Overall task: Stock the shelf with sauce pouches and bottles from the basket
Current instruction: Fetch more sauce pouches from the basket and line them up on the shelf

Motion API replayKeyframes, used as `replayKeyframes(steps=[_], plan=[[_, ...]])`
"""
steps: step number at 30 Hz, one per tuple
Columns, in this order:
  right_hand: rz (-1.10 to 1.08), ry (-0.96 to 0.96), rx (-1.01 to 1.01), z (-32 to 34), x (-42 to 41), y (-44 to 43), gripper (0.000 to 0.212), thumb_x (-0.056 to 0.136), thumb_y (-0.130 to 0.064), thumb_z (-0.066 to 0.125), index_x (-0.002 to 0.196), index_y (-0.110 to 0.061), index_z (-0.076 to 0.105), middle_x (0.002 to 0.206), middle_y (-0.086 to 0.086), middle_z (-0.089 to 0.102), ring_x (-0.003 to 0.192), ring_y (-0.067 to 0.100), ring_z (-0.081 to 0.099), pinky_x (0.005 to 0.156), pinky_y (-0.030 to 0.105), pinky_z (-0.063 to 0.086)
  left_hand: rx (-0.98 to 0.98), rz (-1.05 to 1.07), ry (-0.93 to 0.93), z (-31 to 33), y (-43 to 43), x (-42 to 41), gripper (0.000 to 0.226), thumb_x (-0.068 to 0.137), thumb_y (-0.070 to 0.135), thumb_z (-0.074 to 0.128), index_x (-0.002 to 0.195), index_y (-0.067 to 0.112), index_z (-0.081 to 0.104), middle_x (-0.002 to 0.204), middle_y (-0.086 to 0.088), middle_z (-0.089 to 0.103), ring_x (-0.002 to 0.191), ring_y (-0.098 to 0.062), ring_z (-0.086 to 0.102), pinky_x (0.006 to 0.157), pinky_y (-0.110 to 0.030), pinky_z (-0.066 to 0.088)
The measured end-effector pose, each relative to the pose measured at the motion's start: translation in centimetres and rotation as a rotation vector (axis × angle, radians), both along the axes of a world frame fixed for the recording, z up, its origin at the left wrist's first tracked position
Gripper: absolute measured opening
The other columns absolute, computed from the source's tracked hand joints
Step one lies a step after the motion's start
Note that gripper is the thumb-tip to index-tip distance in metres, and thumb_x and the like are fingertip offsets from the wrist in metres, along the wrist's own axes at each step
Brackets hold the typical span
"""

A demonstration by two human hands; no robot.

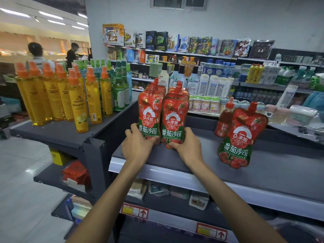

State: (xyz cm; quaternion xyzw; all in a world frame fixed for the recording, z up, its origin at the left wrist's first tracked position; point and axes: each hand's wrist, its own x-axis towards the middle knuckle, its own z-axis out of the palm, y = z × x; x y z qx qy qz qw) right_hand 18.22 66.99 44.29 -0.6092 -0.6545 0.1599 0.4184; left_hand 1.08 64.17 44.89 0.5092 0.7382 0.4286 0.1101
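Two rows of red tomato sauce pouches stand upright on the grey top shelf [273, 165]. My left hand [138, 144] grips the base of the left row [149, 109]. My right hand [187, 146] grips the base of the right row [174, 116]. The two rows touch side by side. Further right on the same shelf, a single pouch [242, 135] stands tilted, with a small red sauce bottle [225, 120] upright just behind it. The basket is out of view.
Yellow and green spray bottles [77, 97] crowd the neighbouring shelf on the left. Lower shelves hold red packets [77, 174] and small packaged goods [199, 200]. Behind stand shelves of toiletries and toy boxes. Two people stand far left in the background.
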Motion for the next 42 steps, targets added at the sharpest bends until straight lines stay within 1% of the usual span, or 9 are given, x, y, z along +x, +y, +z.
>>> replayKeyframes(steps=[5,10,15,19,25,28,32,38,42], plan=[[0.020,0.003,-0.026,0.1,0.3,-0.2,0.066,0.071,-0.031,0.093,0.119,-0.016,0.052,0.118,0.004,0.070,0.107,0.025,0.067,0.083,0.036,0.055,-0.010,-0.001,0.012,-0.1,-0.1,0.1,0.093,0.071,0.066,0.080,0.139,0.017,0.040,0.131,-0.011,0.051,0.115,-0.039,0.062,0.095,-0.053,0.052],[0.062,-0.096,-0.111,1.5,2.0,-1.6,0.084,0.080,-0.038,0.086,0.144,-0.014,0.038,0.123,0.007,0.068,0.113,0.028,0.064,0.079,0.033,0.046,-0.016,0.014,0.057,-0.2,-1.5,-0.3,0.099,0.075,0.071,0.076,0.146,0.015,0.035,0.138,-0.013,0.049,0.121,-0.038,0.059,0.093,-0.054,0.052],[0.135,-0.046,-0.072,1.4,5.0,-6.5,0.066,0.087,-0.033,0.079,0.144,-0.028,0.046,0.111,-0.006,0.064,0.101,0.015,0.065,0.089,0.037,0.056,0.211,-0.010,0.124,-0.5,-4.6,1.5,0.071,0.085,0.058,0.075,0.139,0.020,0.049,0.129,-0.004,0.056,0.113,-0.027,0.064,0.086,-0.049,0.056],[0.150,0.113,-0.009,0.9,9.0,-10.5,0.041,0.086,-0.019,0.082,0.123,-0.028,0.066,0.100,-0.011,0.067,0.090,0.006,0.067,0.083,0.030,0.061,0.381,-0.325,-0.041,-0.3,-6.3,5.4,0.032,0.088,0.036,0.080,0.114,0.025,0.066,0.100,0.013,0.069,0.089,-0.005,0.067,0.076,-0.029,0.059],[-0.164,0.169,0.196,0.8,15.3,-12.5,0.024,0.083,-0.025,0.085,0.090,-0.025,0.062,0.083,-0.010,0.068,0.073,0.005,0.064,0.062,0.022,0.055,0.288,-0.704,-0.361,0.4,-4.7,13.1,0.022,0.089,0.014,0.080,0.109,0.016,0.069,0.088,-0.004,0.073,0.078,-0.019,0.069,0.070,-0.030,0.057],[-0.257,0.149,0.144,0.6,17.9,-11.3,0.042,0.078,-0.036,0.087,0.104,-0.024,0.056,0.097,-0.008,0.062,0.080,0.007,0.060,0.067,0.028,0.053,0.222,-0.748,-0.372,1.1,-2.7,16.5,0.047,0.084,0.028,0.086,0.124,0.021,0.064,0.105,-0.001,0.070,0.093,-0.013,0.068,0.080,-0.029,0.058],[-0.154,0.158,-0.118,-0.3,20.0,-8.5,0.087,0.071,-0.044,0.090,0.143,-0.024,0.046,0.123,-0.011,0.056,0.113,0.014,0.059,0.096,0.039,0.053,0.115,-0.865,-0.459,2.7,-1.0,19.5,0.071,0.082,0.030,0.087,0.144,0.027,0.052,0.128,0.009,0.064,0.113,-0.003,0.064,0.089,-0.017,0.055],[-0.006,0.162,-0.128,-0.3,19.6,-5.3,0.058,0.063,-0.038,0.095,0.113,-0.026,0.068,0.103,-0.008,0.076,0.093,0.014,0.072,0.088,0.044,0.059,0.114,-0.853,-0.764,4.3,0.6,21.3,0.021,0.094,0.024,0.075,0.109,0.010,0.070,0.099,0.000,0.078,0.091,-0.011,0.073,0.080,-0.024,0.056],[0.045,0.207,-0.091,-0.1,18.6,-5.3,0.048,0.065,-0.028,0.095,0.108,-0.024,0.073,0.098,-0.006,0.078,0.089,0.016,0.074,0.085,0.048,0.061,0.153,-0.809,-0.784,4.8,0.0,20.1,0.020,0.097,0.024,0.072,0.097,0.004,0.069,0.096,-0.010,0.075,0.088,-0.019,0.071,0.080,-0.030,0.057]])
